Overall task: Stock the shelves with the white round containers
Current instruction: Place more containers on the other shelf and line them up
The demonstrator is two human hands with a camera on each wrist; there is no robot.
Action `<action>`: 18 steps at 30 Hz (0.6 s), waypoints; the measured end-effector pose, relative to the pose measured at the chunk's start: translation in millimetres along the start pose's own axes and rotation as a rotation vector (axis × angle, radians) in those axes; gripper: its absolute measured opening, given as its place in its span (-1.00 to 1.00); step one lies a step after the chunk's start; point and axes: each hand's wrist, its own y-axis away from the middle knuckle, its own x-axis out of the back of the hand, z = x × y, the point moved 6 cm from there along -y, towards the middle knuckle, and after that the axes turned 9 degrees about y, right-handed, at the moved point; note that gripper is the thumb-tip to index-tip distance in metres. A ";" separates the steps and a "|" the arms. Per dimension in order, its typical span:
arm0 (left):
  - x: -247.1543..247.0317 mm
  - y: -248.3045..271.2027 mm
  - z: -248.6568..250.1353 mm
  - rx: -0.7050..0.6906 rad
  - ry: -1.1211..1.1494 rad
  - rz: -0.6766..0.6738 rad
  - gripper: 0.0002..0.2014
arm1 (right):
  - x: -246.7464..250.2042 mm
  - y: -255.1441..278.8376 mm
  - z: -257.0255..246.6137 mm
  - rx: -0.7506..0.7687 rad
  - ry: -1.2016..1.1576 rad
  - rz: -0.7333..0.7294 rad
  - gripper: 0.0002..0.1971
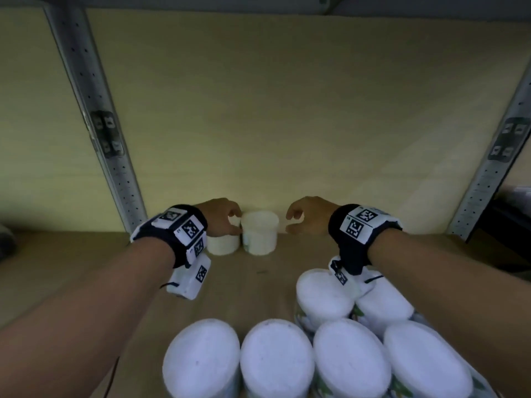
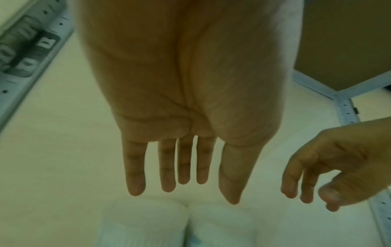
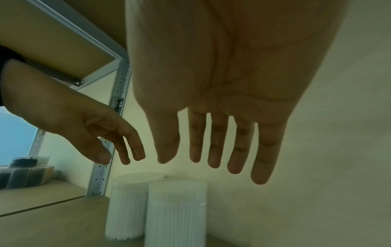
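1. Two white round containers were seen standing upright at the back of the shelf board (image 1: 86,282), against the pale back wall (image 1: 287,110): the left container (image 1: 222,245) and the right container (image 1: 260,232), side by side, touching or nearly so.
2. The left hand (image 1: 222,215) was held just above the left container, fingers straight and spread, nothing gripped; whether its fingertips touched the lid could not be told.
3. The right hand (image 1: 309,215) was held just right of the right container, clear of it, fingers loose and extended, nothing gripped.
4. Six more white containers (image 1: 275,360) were grouped at the front of the shelf, under the right forearm.
5. Perforated metal uprights were seen at left (image 1: 94,124) and right (image 1: 494,168).
6. Wrist bands (image 1: 175,228) with black-and-white markers were worn on both arms.
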 end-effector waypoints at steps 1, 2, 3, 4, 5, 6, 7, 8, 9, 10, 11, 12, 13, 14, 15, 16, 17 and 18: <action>0.4 -7.5 -8.3 0.011 0.005 0.009 -0.44 | -1.2 -9.3 -3.0 -0.001 0.009 -0.011 -0.54; 0.7 -14.9 -15.9 0.021 0.008 0.016 -0.44 | -2.3 -18.9 -6.5 0.000 0.021 -0.018 -0.52; 1.2 -21.9 -22.1 0.028 0.008 0.023 -0.44 | -3.5 -28.7 -10.2 0.002 0.037 -0.022 -0.51; 1.6 -28.5 -27.6 0.032 0.008 0.030 -0.44 | -4.6 -37.9 -14.1 0.007 0.054 -0.025 -0.50; 2.0 -35.2 -32.5 0.034 0.008 0.038 -0.44 | -5.5 -47.2 -17.7 0.010 0.069 -0.028 -0.50; 1.4 -41.8 -36.9 0.035 0.008 0.043 -0.45 | -6.5 -56.0 -21.0 0.012 0.081 -0.028 -0.49; 0.6 -48.2 -40.5 0.035 0.006 0.047 -0.45 | -7.5 -64.5 -24.2 0.013 0.090 -0.027 -0.49; -0.5 -54.3 -43.6 0.034 0.003 0.049 -0.46 | -8.7 -72.8 -27.0 0.013 0.098 -0.024 -0.48; -2.0 -59.6 -46.1 0.032 0.001 0.047 -0.46 | -10.6 -80.9 -29.6 0.012 0.106 -0.024 -0.47; -3.6 -64.3 -48.5 0.033 -0.002 0.043 -0.46 | -12.9 -88.2 -31.9 0.012 0.117 -0.028 -0.46; -5.4 -68.4 -50.6 0.032 -0.003 0.037 -0.45 | -16.1 -94.4 -33.8 0.011 0.130 -0.041 -0.45; -6.7 -71.7 -52.3 0.029 -0.002 0.032 -0.45 | -19.3 -99.8 -35.7 0.011 0.142 -0.057 -0.43; -7.1 -73.7 -53.5 0.021 0.001 0.033 -0.45 | -22.3 -104.4 -37.3 0.012 0.154 -0.072 -0.42; -7.4 -75.0 -54.7 0.014 0.004 0.036 -0.45 | -24.7 -107.8 -38.8 0.013 0.167 -0.085 -0.42; -7.3 -75.8 -55.6 0.007 0.009 0.040 -0.46 | -25.9 -110.0 -40.1 0.014 0.181 -0.093 -0.42; -7.5 -76.4 -56.6 0.001 0.015 0.045 -0.47 | -26.7 -111.3 -41.2 0.013 0.195 -0.098 -0.42; -8.0 -76.5 -57.0 -0.007 0.020 0.053 -0.48 | -26.9 -111.9 -42.1 0.012 0.204 -0.102 -0.42; -8.4 -76.1 -57.3 -0.011 0.022 0.061 -0.49 | -26.7 -112.2 -43.0 0.012 0.211 -0.103 -0.42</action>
